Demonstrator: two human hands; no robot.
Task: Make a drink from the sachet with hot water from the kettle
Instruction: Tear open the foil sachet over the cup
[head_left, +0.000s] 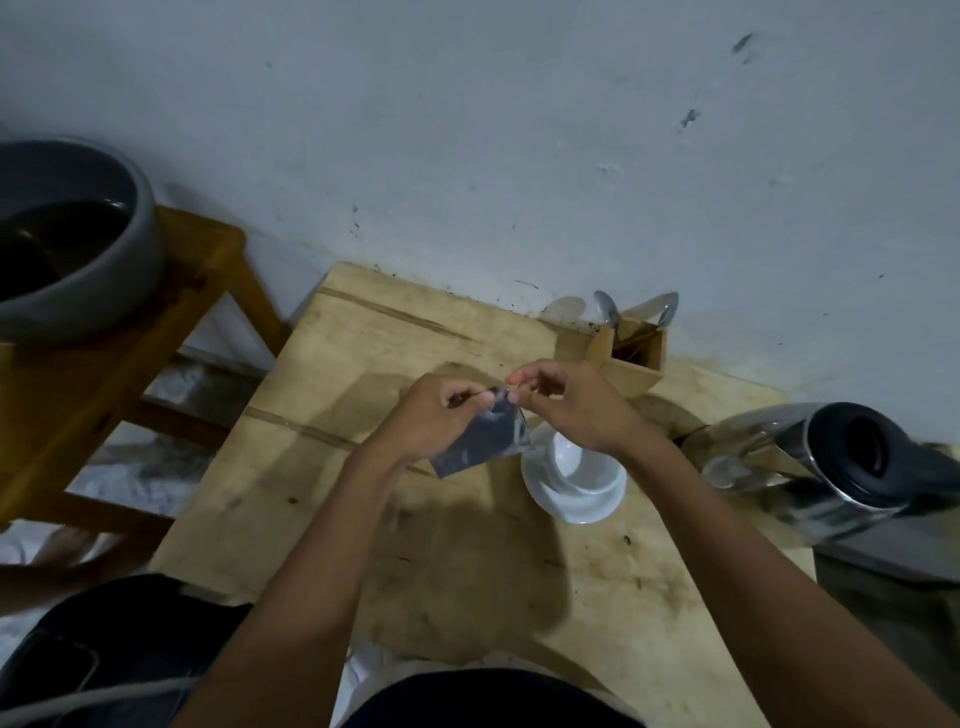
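Both hands hold a silvery sachet above the wooden table. My left hand pinches its top left corner, and my right hand pinches the top edge right beside it. The sachet hangs down, tilted, just left of a white cup that stands on a white saucer. The cup looks empty. A steel kettle with a dark lid stands at the table's right edge, about a hand's width from the cup.
A wooden holder with metal spoons stands at the back of the table by the wall. A grey basin rests on a wooden stand to the left. My dark-clothed knees are at the near edge.
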